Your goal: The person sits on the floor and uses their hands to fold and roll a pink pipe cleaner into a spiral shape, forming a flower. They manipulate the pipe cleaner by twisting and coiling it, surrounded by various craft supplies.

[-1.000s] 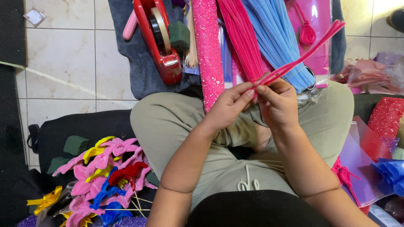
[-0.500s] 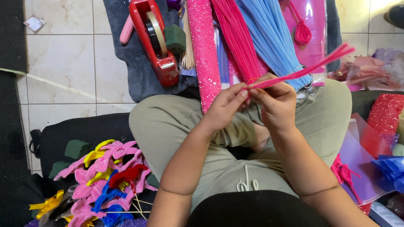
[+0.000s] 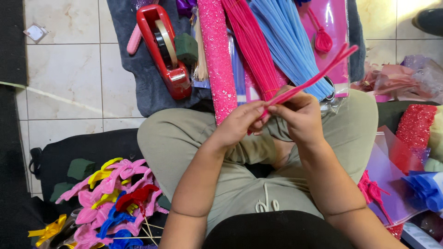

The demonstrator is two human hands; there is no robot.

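Note:
Both my hands meet above my crossed legs, pinching pink pipe cleaners that stick out up and to the right. My left hand grips their near end with fingertips. My right hand holds the same stems just beside it, fingers curled. Behind my hands lie a bundle of pink stems and a bundle of light blue stems on a dark grey cloth.
A red tape dispenser and a pink glitter roll lie on the cloth. Finished pipe-cleaner flowers in pink, yellow, blue and red pile at my left knee. Coloured sheets and a red glitter piece sit to my right. Tiled floor at left.
The pink pipe cleaners tilted slightly lower at their far end, and my hands shifted a little while still pinching them together.

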